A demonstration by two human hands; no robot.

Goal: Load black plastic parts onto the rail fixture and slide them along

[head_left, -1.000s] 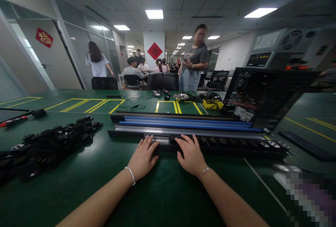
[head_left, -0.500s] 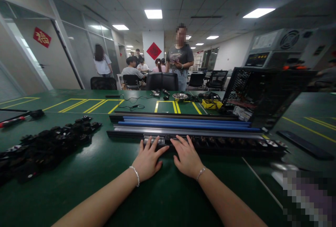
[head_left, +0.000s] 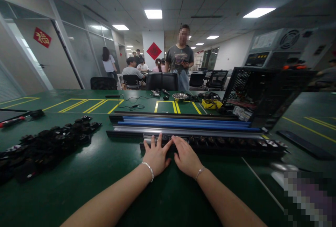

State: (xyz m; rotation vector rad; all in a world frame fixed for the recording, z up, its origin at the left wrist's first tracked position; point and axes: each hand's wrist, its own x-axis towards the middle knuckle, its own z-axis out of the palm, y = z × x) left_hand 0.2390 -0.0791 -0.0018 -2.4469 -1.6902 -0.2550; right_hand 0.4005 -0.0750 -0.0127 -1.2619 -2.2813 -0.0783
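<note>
A long black rail [head_left: 231, 149] lies across the table in front of me, with a row of small black parts [head_left: 214, 140] along its right stretch. My left hand [head_left: 155, 155] rests at the rail's left end, fingers spread over its bare metallic stretch. Beside it, my right hand [head_left: 187, 157] lies over the rail with its fingers stretched forward. The index fingertip of my left hand is close to or touching my right fingers. What lies under the fingertips is partly hidden. Behind the rail run a silvery strip [head_left: 162, 130] and blue strips [head_left: 189, 124].
A heap of small black parts [head_left: 49, 146] lies at the left. Back right stands an open computer case [head_left: 275, 95]. A metal bowl [head_left: 180, 96], a yellow item [head_left: 211, 104] and cables lie beyond the strips. A dark flat bar [head_left: 304, 144] is at the right. A person [head_left: 181, 57] stands across the table.
My left hand has slid right along the rail, up to my right hand, which has barely moved. The standing person's hand has lowered, and a person at the far left has moved right.
</note>
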